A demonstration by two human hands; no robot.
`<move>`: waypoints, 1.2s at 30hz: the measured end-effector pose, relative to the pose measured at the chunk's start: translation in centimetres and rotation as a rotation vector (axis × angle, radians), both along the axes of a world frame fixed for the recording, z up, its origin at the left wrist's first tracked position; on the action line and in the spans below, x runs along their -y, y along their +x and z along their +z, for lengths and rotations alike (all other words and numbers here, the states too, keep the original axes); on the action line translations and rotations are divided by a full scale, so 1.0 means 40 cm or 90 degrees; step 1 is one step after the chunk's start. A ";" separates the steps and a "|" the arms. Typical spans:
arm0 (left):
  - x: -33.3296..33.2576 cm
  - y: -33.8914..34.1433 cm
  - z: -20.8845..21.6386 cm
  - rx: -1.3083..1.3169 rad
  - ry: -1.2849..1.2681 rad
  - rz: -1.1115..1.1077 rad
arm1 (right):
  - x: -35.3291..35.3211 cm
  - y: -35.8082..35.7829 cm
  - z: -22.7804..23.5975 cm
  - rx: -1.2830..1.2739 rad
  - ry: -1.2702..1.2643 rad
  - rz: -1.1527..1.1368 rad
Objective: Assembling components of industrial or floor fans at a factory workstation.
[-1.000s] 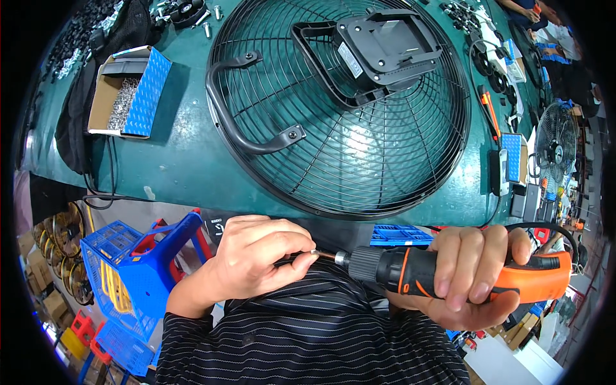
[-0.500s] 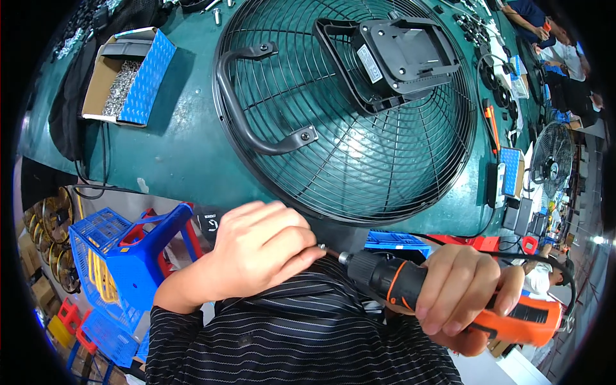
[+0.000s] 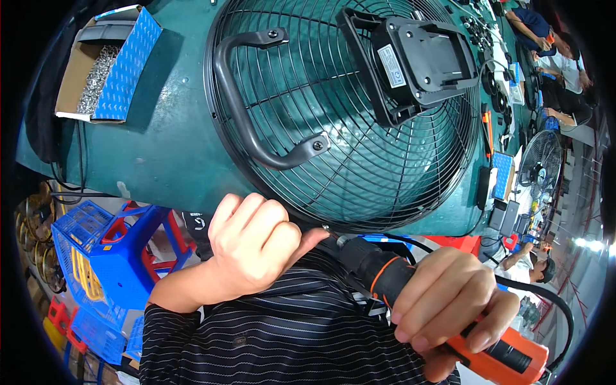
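Observation:
My right hand point(image 3: 452, 301) is wrapped around an orange and black electric screwdriver point(image 3: 385, 274), its bit slanting up to the left. At the bit's tip sits a small silver screw point(image 3: 326, 228). My left hand point(image 3: 253, 247) has curled fingers, and its thumb reaches out to the screw; what lies inside the fingers is hidden. Just beyond both hands a round black wire fan guard point(image 3: 359, 186) lies on the green table. A curved black tube handle point(image 3: 240, 109) is fixed to the guard with screws, and a black plastic box point(image 3: 436, 61) sits on top.
A blue and brown cardboard box point(image 3: 128, 74) of small screws stands at the far left. Below the table edge are a blue stool point(image 3: 131, 256) and a blue basket point(image 3: 83, 224). The screwdriver's black cable point(image 3: 545, 292) loops at right. Other people point(image 3: 564, 80) work at far right.
The screwdriver has tilted more steeply, its tip rising toward the guard and its rear end dropping. My left thumb has stretched out from the curled fingers. The whole view has shifted slightly.

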State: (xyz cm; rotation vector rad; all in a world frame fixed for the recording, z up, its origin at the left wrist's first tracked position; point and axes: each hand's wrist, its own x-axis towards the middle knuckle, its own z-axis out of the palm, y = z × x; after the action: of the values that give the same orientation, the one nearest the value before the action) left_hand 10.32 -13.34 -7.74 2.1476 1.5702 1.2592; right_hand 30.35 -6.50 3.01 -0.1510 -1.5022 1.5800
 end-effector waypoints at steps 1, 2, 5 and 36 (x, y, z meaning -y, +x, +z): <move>-0.001 -0.001 0.000 -0.002 -0.004 0.000 | -0.005 -0.005 0.000 0.006 -0.001 0.003; -0.003 -0.003 -0.001 0.004 -0.005 0.003 | -0.009 -0.011 -0.001 0.002 -0.006 0.002; 0.001 -0.009 -0.008 0.006 -0.015 0.002 | -0.025 -0.022 -0.001 0.014 -0.025 0.033; -0.134 -0.214 0.128 -0.216 0.064 -0.065 | -0.080 -0.052 0.008 -0.003 0.036 0.246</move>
State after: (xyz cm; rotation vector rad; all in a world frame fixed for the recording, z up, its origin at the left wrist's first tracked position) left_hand 1.78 -7.97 -2.64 2.5799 1.5165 1.0022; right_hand 28.28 -3.30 3.32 0.1860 -1.6391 1.8324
